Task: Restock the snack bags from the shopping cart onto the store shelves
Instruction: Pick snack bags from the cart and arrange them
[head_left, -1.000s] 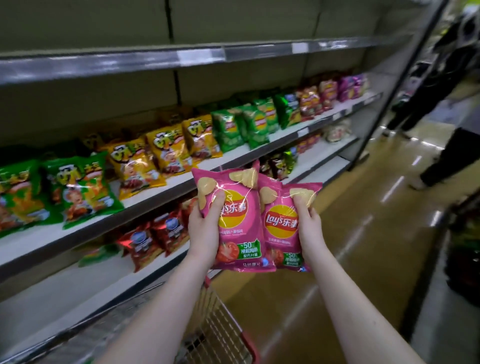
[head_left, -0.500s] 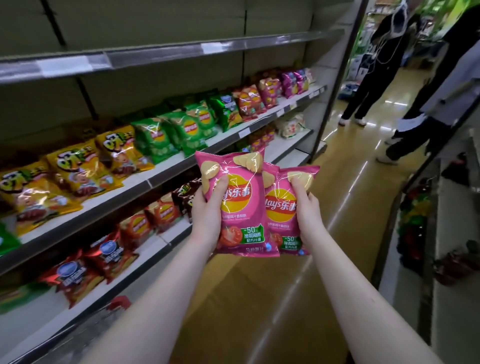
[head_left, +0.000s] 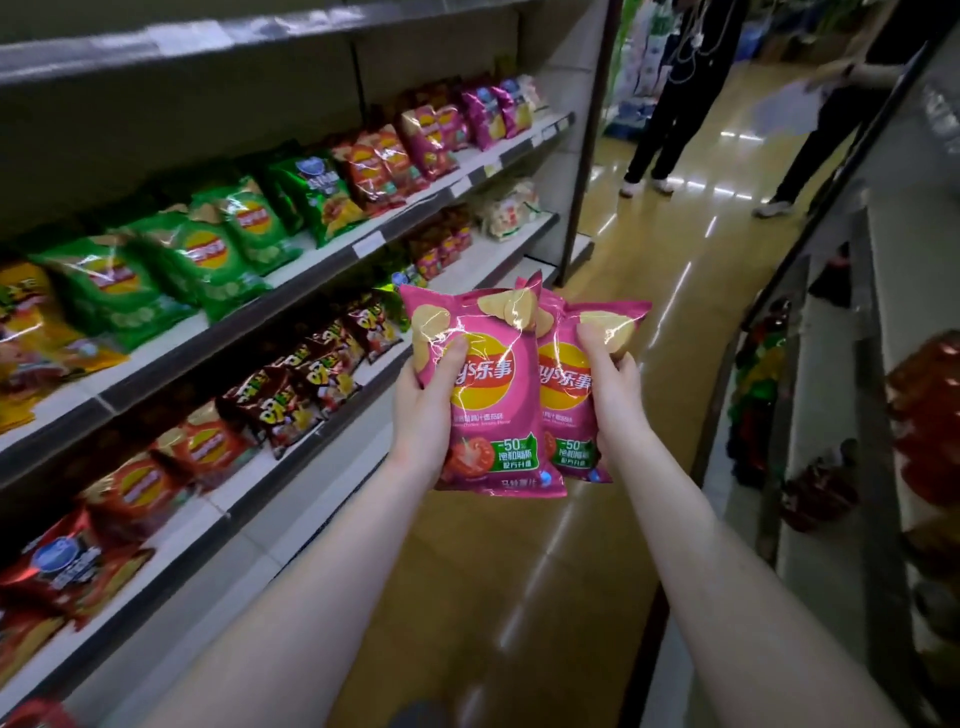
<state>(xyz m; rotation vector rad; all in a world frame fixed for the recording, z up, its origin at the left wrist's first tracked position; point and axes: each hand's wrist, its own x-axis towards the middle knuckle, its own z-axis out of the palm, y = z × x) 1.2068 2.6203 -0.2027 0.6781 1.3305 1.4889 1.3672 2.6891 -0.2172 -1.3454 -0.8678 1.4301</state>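
**Walking on: the pink row is nearer now**

Since the earlier frame you have gone further along the aisle. The yellow bags have slid almost out at the left, and the shopping cart is no longer in view.

Your left hand (head_left: 423, 415) is clamped on the front pink Lay's bag (head_left: 488, 415), with the thumb across the logo and the fingers hidden behind. Your right hand (head_left: 615, 384) grips the second pink Lay's bag (head_left: 569, 410), with the thumb on the upper front and the fingers curled round its right edge. Both bags are upright and overlapping over the floor, well apart from any shelf.

I think the step is the carry. Keep the squeeze light, because such puffed bags likely crush easily.

Pass the green Lay's bags (head_left: 208, 254) and go to the matching pink bags (head_left: 483, 117) at the far end of the middle shelf (head_left: 363, 244). Set one bag at a time there, face out.

Two people (head_left: 680, 93) stand beyond the shelf end, so give them room.
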